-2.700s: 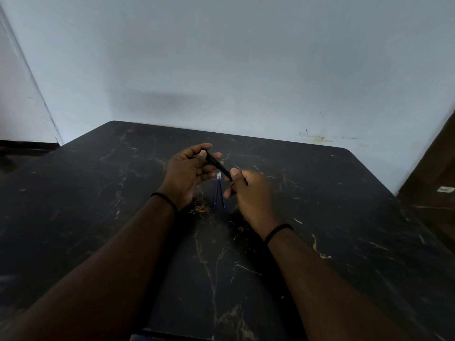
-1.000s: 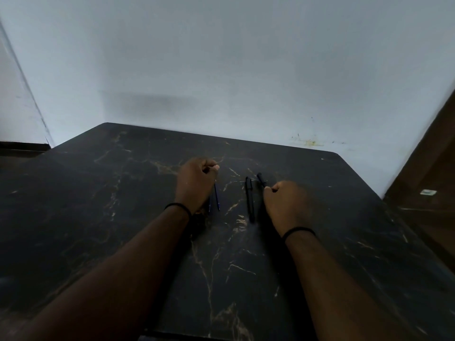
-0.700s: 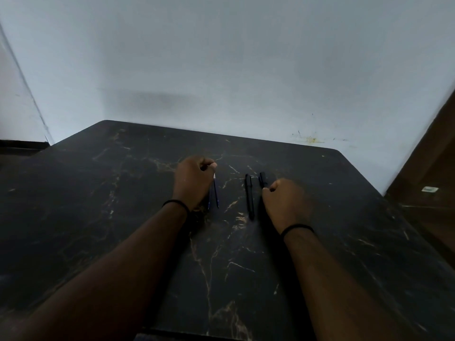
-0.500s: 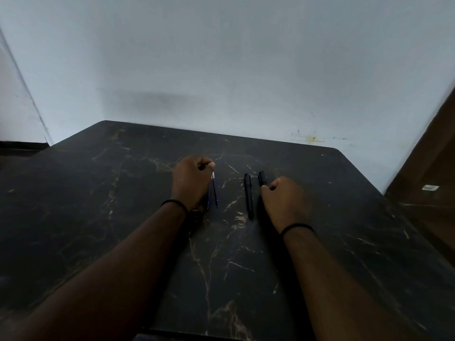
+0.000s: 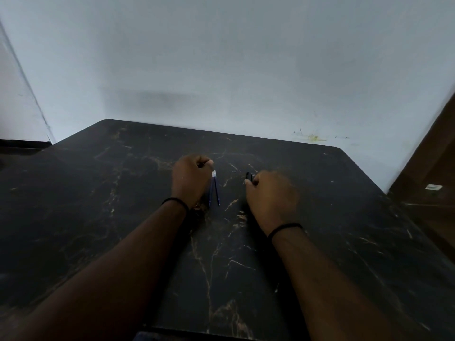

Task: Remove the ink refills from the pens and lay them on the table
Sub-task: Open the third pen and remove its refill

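Two refills (image 5: 214, 188) are laid on the surface (image 5: 98, 205) just beside the curled left hand (image 5: 189, 178), nothing visibly held. A pen (image 5: 249, 176) is gripped by the right hand (image 5: 269, 195). Refills could get knocked rolling if that fist is shifted carelessly.
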{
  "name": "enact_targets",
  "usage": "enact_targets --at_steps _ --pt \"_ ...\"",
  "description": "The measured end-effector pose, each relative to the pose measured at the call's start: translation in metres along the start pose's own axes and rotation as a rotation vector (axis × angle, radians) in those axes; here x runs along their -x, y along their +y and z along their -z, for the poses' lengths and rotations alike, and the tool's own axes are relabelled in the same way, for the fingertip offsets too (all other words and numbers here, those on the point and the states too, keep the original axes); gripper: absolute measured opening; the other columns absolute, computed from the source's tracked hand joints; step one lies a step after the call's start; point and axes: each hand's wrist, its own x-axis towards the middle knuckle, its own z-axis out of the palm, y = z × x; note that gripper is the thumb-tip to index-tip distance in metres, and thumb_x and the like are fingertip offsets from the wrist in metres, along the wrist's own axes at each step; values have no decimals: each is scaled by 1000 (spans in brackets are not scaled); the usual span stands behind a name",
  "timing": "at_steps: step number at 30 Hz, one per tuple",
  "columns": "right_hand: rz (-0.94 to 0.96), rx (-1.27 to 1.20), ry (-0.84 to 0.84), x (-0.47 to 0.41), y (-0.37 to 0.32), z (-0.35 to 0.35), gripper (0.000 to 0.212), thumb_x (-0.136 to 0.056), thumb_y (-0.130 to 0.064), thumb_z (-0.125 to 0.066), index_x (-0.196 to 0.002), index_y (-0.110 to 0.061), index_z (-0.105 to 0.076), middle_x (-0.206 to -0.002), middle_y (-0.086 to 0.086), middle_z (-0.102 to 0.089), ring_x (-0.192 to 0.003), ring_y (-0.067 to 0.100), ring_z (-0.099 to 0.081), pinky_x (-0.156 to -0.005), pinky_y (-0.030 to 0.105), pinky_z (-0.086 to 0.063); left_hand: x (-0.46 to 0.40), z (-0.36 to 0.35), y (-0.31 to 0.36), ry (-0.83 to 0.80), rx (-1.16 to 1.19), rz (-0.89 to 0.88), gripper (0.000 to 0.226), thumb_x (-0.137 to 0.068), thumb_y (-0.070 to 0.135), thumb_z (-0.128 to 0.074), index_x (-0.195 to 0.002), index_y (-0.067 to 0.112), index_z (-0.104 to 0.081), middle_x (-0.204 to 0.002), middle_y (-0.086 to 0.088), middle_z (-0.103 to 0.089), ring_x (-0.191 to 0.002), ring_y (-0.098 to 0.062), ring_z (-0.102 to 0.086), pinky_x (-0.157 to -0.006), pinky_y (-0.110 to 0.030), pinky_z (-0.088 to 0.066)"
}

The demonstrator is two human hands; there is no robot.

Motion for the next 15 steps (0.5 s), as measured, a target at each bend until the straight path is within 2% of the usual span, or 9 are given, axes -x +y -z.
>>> enact_targets --at_steps 4,6,8,11,15 --pt "10 80 -30 3 -8 -4 38 -92 -50 -60 -101 -15 -70 -104 8 -68 -98 28 -64 -79 37 -52 -1 2 -2 27 -5 23 17 -91 24 -65 -75 22 -69 -70 6 -65 -58 1 -52 -52 -14 -36" --pt "15 96 -43 4 -9 -4 34 -92 -45 -61 -104 -15 -69 -107 8 -68 -100 28 -64 -80 38 -53 -1 2 -2 31 -11 31 16 -91 25 -64 -76 21 -70 -70 6 -65 -58 1 -52 -52 -13 -34" --pt "10 96 -58 4 -10 -4 28 -93 -41 -60 -103 -16 -68 -105 7 -68 -99 27 -65 -76 35 -51 -1 2 -1 29 -14 33 16 -91 25 -64 -77 21 -71 -70 7 -64 -59 2 -52 -52 -13 -34" --pt "-18 89 -67 5 -13 -3 21 -94 -36 -59 -96 -17 -68 -99 5 -69 -94 25 -67 -65 29 -40 0 2 0 25 -12 35 17 -91 26 -64 -75 21 -69 -69 6 -64 -60 1 -53 -53 -15 -35" --pt "-39 59 -105 6 -16 1 20 -93 -34 -58 -90 -16 -67 -95 5 -69 -92 26 -67 -65 29 -39 0 2 0 30 -12 35 15 -91 25 -64 -77 20 -69 -72 6 -64 -62 -1 -53 -54 -16 -36"
